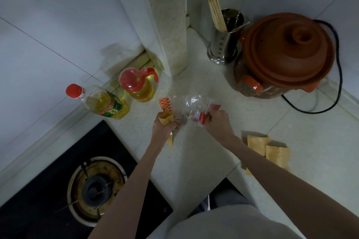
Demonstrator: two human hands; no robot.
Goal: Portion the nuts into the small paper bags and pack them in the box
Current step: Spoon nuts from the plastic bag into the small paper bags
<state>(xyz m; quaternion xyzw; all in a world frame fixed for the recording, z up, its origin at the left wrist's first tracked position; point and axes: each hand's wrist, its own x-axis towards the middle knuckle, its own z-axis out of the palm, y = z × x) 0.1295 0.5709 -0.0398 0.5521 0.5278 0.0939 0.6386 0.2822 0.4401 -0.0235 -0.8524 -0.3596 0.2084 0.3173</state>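
Small paper bag (166, 118), tan, mouth upward, gripped in the left hand (165, 127) with fingers curled round its middle; lower end of the bag poking out below the fist. Directly right of those fingers, touching them, a clear plastic bag (189, 103) with red and orange printed patches, crumpled and raised between both hands. A few dark reddish nuts (181, 119) visible through the plastic just beside the left fingertips. Right hand (218, 120) pinching the plastic bag's right edge, fingers curled onto a red-and-white label. Behind and to the right of the right wrist, well apart from the fingers, two more tan paper bags (269, 151) lying flat and overlapping on the pale countertop (194, 151). Beyond the left fingers, two oil bottles (124, 95) with red caps. Far beyond the right fingers, a brown clay cooker (287, 56) beside a steel chopstick holder (224, 40). Below the left forearm, a gas burner (95, 188). Box not seen.
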